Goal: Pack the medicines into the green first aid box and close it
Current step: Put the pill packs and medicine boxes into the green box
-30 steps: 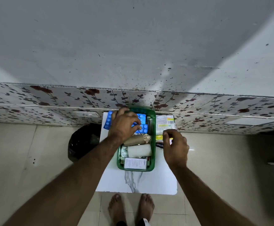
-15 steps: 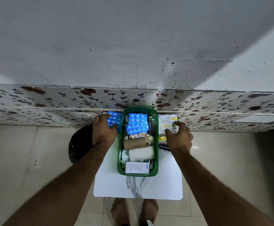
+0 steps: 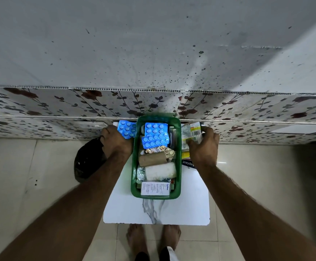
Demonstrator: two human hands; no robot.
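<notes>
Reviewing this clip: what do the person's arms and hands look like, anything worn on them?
Both forearms are bare along their whole visible length: no sleeves, watch, bracelet or gloves. The left hand and right hand show no rings that I can make out. Fine hair shows along both forearms. The feet below are bare too.

Only "saplast" reads, on a packet (image 3: 188,163).

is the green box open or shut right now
Open. The green box has no lid on it; blue blister packs and bandage rolls show inside.
</notes>
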